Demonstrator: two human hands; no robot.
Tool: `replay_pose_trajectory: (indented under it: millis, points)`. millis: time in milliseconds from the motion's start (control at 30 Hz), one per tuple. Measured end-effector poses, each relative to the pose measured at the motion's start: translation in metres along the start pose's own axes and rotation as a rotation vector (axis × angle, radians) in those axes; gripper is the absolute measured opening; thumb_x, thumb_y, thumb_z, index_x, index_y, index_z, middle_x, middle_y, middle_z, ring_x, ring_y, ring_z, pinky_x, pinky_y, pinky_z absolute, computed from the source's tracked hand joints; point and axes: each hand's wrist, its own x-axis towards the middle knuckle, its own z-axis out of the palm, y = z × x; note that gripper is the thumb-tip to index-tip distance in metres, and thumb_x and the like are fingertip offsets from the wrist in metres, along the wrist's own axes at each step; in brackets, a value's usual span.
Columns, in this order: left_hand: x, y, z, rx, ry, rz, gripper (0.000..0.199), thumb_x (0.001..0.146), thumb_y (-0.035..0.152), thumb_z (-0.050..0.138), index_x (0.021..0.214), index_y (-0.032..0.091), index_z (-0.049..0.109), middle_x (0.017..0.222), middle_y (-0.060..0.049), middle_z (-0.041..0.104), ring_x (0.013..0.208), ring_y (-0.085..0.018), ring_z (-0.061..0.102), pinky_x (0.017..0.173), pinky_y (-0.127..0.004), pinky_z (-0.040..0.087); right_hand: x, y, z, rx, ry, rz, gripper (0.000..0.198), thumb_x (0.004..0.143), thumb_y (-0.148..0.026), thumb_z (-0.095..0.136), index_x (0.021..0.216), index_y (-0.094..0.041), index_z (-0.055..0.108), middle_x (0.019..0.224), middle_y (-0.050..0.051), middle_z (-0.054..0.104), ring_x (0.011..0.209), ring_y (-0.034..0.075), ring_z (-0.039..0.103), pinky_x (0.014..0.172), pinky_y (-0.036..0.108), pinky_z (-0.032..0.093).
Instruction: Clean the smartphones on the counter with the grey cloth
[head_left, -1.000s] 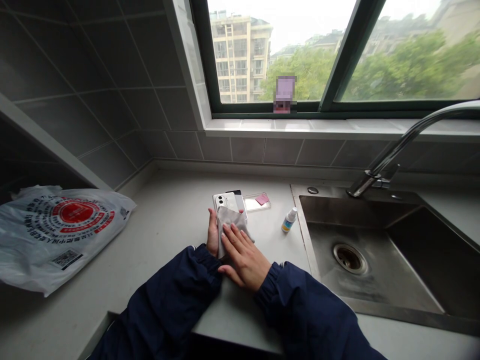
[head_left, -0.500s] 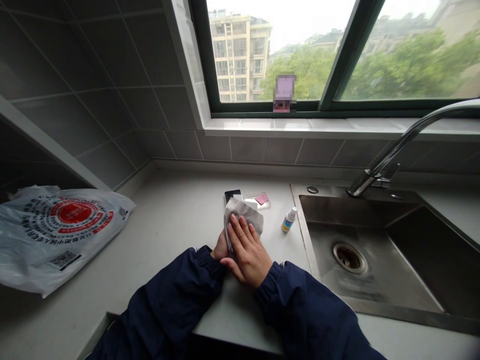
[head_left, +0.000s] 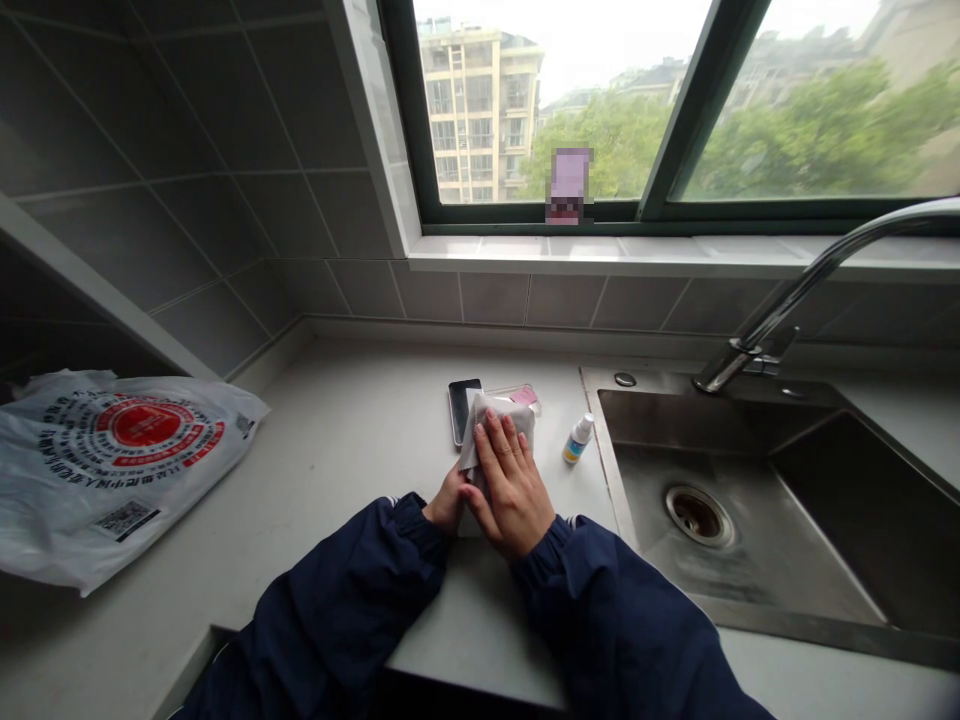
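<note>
1. The right hand (head_left: 510, 480) lies flat, fingers together and stretched forward, pressing a grey cloth (head_left: 491, 425) down onto something on the desk (head_left: 352, 440).
2. The cloth covers what lies under it; only a pale edge shows below the palm, too little to tell what it is.
3. The left hand (head_left: 448, 503) sits just left of the right one, fingers curled at that edge. Most of it is hidden by the right hand and the sleeve, so I cannot tell whether it grips anything.
4. A dark phone (head_left: 460, 408) lies flat on the desk, touching the cloth's upper left corner, screen black.
5. Behind the cloth is a clear case (head_left: 517, 392) with a pink patch (head_left: 525, 396) in it, partly covered by the cloth.
6. A small white spray bottle (head_left: 578, 439) with a blue and yellow label stands just right of the hand, near the sink (head_left: 750, 560) rim. Its print is too small to read.
7. At far left lies a white plastic bag (head_left: 120, 470) with a red round logo ringed by dark characters and a QR code; the writing is too small to read.
8. A chrome tap (head_left: 795, 290) arches over the sink.
9. A blurred purple object (head_left: 569, 185) stands on the window ledge.
10. Both arms wear dark blue sleeves (head_left: 360, 600).
</note>
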Motion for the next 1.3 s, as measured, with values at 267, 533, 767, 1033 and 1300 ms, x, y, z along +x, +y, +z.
replay_pose_trajectory:
  millis: [267, 533, 767, 1033, 1300]
  points:
    - [0.007, -0.010, -0.006, 0.004, -0.057, -0.051, 0.035, 0.099, 0.030, 0.046, 0.124, 0.022, 0.069, 0.141, -0.003, 0.061, 0.150, -0.025, 0.029, 0.122, -0.037, 0.025, 0.002, 0.010, -0.002, 0.020, 0.058, 0.075, 0.076, 0.103, -0.040, 0.042, 0.162, -0.016, 0.001, 0.167, 0.016, 0.013, 0.154, 0.034, 0.012, 0.119, 0.056, 0.029]
    - [0.003, 0.000, 0.008, -0.118, -0.144, -0.284, 0.056, 0.098, 0.057, 0.042, 0.143, 0.026, 0.055, 0.138, -0.007, 0.063, 0.142, -0.028, 0.044, 0.118, -0.046, 0.037, 0.001, 0.015, 0.002, 0.054, 0.095, 0.113, 0.076, 0.102, -0.039, 0.043, 0.162, -0.018, 0.001, 0.167, 0.014, 0.016, 0.154, 0.034, 0.016, 0.118, 0.056, 0.032]
    - [0.001, -0.001, 0.004, -0.080, -0.153, -0.273, 0.059, 0.094, 0.058, 0.050, 0.144, 0.027, 0.054, 0.140, -0.007, 0.062, 0.142, -0.030, 0.045, 0.118, -0.047, 0.037, 0.002, 0.015, -0.002, 0.111, 0.099, 0.057, 0.075, 0.102, -0.036, 0.044, 0.162, -0.019, 0.002, 0.167, 0.013, 0.014, 0.154, 0.034, 0.011, 0.120, 0.058, 0.029]
    - [0.002, -0.003, 0.005, -0.066, -0.099, -0.137, 0.054, 0.097, 0.040, 0.055, 0.148, 0.026, 0.049, 0.145, -0.003, 0.058, 0.144, -0.026, 0.040, 0.123, -0.037, 0.029, 0.004, 0.014, -0.006, 0.136, 0.073, 0.009, 0.070, 0.103, -0.028, 0.043, 0.162, -0.018, 0.008, 0.166, 0.014, 0.020, 0.154, 0.032, 0.013, 0.121, 0.056, 0.028]
    - [0.003, -0.002, 0.001, 0.016, -0.074, -0.060, 0.049, 0.100, 0.037, 0.050, 0.147, 0.021, 0.051, 0.149, -0.002, 0.053, 0.149, -0.017, 0.030, 0.124, -0.024, 0.014, 0.004, 0.014, -0.006, 0.169, 0.100, -0.031, 0.066, 0.101, -0.021, 0.045, 0.161, -0.015, 0.018, 0.163, 0.017, 0.027, 0.153, 0.033, 0.018, 0.119, 0.058, 0.032]
